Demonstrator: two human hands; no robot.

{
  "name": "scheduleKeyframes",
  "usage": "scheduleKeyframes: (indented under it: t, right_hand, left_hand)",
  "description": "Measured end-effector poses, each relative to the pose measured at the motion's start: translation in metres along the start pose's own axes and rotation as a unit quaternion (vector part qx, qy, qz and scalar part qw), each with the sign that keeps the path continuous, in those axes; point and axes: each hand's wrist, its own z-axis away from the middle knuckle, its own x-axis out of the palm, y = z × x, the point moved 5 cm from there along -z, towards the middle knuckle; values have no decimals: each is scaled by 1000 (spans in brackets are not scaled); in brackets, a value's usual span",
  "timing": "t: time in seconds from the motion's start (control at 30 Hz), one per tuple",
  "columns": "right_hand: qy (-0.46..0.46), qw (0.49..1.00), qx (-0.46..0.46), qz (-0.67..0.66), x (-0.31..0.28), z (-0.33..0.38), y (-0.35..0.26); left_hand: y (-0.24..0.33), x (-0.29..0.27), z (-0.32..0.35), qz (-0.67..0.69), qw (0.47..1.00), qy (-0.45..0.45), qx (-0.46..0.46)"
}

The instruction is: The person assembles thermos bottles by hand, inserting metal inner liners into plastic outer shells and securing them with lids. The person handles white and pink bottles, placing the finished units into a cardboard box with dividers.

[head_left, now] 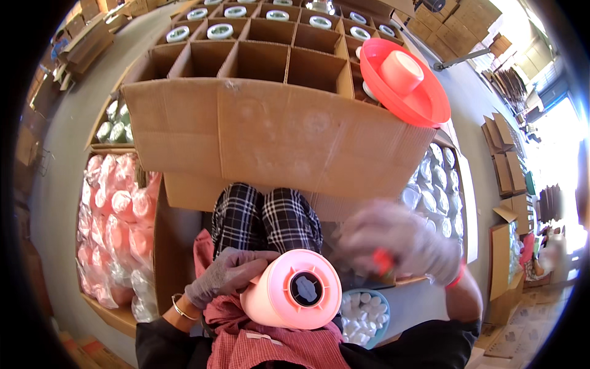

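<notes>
Cardboard cartons are lining a grey warehouse floor, and a large divided carton (246, 61) is standing open ahead of the seated person. At the lap, a pink cylindrical container (294, 295) is being held on its side, its open end with a dark round insert turned upward toward the camera. It is being gripped by the gloved left hand (224, 278), fingers wrapped around its side. Just to its right, the gloved right hand (399, 243) is being seen blurred, fingers curled about a small red-orange piece (383, 261). Below, a bowl of small white caps (365, 313) is being kept. Further out, a red funnel-like dish (409, 83) is resting on the divided carton's edge, and bagged pink pieces (114, 227) are lying at the left
</notes>
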Motion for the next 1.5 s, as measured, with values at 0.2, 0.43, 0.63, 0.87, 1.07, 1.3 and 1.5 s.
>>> scheduleKeyframes:
  t: [0.2, 0.43, 0.63, 0.87, 1.07, 1.3, 1.5]
  right_hand:
    - [-67, 984, -157, 59, 73, 10, -33]
    - [-151, 987, -56, 4, 98, 16, -40]
    - [-111, 969, 165, -145, 134, 38, -29]
    - [-88, 951, 216, -204, 133, 36, -7]
    - [193, 966, 160, -58, -15, -25, 22]
    - [111, 926, 300, 201, -126, -4, 198]
    - [216, 889, 347, 207, -159, -69, 188]
  left_hand:
    - [3, 0, -3, 30, 998, -25, -44]
    - [14, 12, 5, -42, 999, 17, -30]
    - [-14, 27, 30, -383, 886, 99, 242]
    - [-11, 52, 57, -362, 899, 69, 234]
    - [-7, 4, 56, -210, 952, 131, 181]
    - [-50, -61, 50, 427, 885, 149, 105]
    - [-68, -63, 37, -150, 852, 428, 262]
